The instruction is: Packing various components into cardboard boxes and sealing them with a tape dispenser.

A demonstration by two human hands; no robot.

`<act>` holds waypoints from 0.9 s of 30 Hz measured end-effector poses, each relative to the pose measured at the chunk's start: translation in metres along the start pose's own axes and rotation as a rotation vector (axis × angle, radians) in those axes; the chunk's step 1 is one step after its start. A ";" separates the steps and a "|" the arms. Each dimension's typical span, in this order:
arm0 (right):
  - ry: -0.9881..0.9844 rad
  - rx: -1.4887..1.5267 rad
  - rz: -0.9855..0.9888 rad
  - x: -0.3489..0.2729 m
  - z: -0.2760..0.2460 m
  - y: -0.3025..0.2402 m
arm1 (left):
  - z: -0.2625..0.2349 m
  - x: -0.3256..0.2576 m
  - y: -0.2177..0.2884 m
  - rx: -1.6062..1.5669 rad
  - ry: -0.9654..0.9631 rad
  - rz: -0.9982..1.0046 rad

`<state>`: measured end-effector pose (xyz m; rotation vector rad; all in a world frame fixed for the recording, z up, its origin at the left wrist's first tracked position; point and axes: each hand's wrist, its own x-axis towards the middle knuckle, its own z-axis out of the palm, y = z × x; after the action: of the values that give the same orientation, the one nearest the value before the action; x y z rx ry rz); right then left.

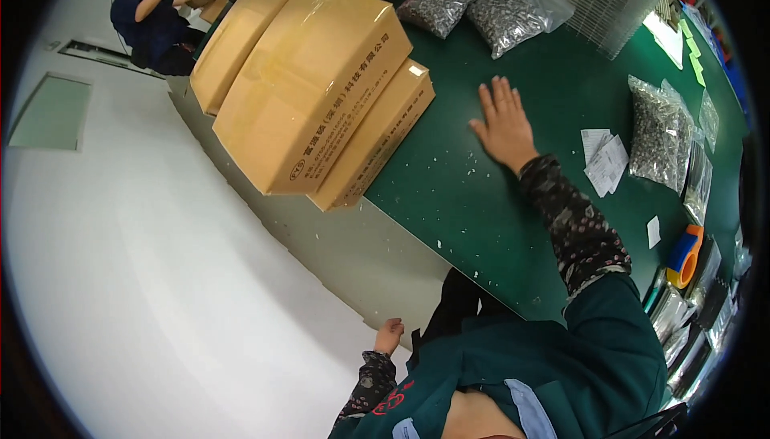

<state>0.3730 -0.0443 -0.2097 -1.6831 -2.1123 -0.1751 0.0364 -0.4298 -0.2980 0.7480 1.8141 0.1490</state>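
1. The right hand (504,126) lay flat and spread wide on the green counter (449,190), holding nothing; the left hand (391,335) hung loosely curled and empty by the person's side.
2. Nothing looked begun: three taped tan cartons (313,90) sat stacked and sealed just left of the right hand.
3. Clear bags of small metal parts (473,6) lay beyond, with white paper slips (605,162) to the right.

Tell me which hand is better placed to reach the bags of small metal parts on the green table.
Probably the right hand: it lies flat on the green table near the bags. The left hand hangs below the table edge.
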 end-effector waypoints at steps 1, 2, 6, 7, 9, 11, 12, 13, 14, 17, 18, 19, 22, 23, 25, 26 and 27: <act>-0.186 0.123 0.009 0.002 -0.019 -0.026 | 0.002 -0.001 -0.001 -0.010 -0.008 -0.027; -0.302 0.226 -0.096 0.001 -0.032 -0.053 | 0.005 -0.001 -0.002 -0.019 -0.015 -0.051; -0.423 0.444 -0.565 -0.052 -0.016 -0.146 | 0.013 0.010 -0.001 0.013 -0.038 -0.030; -0.391 0.626 -0.650 -0.068 -0.008 -0.164 | 0.014 0.011 0.005 0.008 -0.037 -0.028; -0.436 0.701 -0.696 -0.071 -0.018 -0.169 | 0.014 0.009 0.023 -0.068 -0.013 0.040; -0.483 0.794 -0.767 -0.054 -0.037 -0.172 | 0.011 0.010 0.018 -0.084 0.011 0.076; -0.572 0.624 -0.525 -0.028 -0.048 -0.159 | 0.012 0.012 0.016 -0.090 0.022 0.117; -0.643 0.444 -0.276 -0.013 -0.056 -0.146 | 0.014 0.015 0.013 -0.101 0.024 0.125; -0.260 0.348 -0.117 -0.017 -0.039 -0.137 | 0.016 0.019 0.009 -0.068 0.013 0.113; -0.100 0.228 -0.220 -0.037 -0.018 -0.147 | 0.017 0.022 -0.012 0.001 -0.010 0.078; -0.238 0.437 -0.470 -0.048 -0.020 -0.157 | 0.015 0.023 -0.022 0.038 -0.018 0.041; -0.385 0.642 -0.719 -0.053 -0.023 -0.162 | 0.013 0.021 -0.035 0.041 -0.005 0.032; -0.376 0.625 -0.575 -0.023 -0.063 -0.145 | -0.004 0.021 -0.043 0.038 0.033 0.035; 0.064 0.675 -0.444 -0.005 -0.066 -0.130 | -0.004 0.019 -0.038 0.031 0.053 0.033; 0.249 0.534 -0.141 0.034 -0.075 -0.109 | -0.009 0.019 -0.036 0.018 0.057 0.016; 0.305 0.512 -0.114 0.050 -0.077 -0.101 | -0.013 0.021 -0.033 0.003 0.056 -0.006; 0.359 0.513 -0.083 0.057 -0.071 -0.100 | -0.013 0.023 -0.029 0.010 0.059 0.002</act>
<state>0.2861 -0.0439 -0.1061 -1.1665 -1.7658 0.0390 0.0079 -0.4364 -0.3249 0.7594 1.8711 0.1643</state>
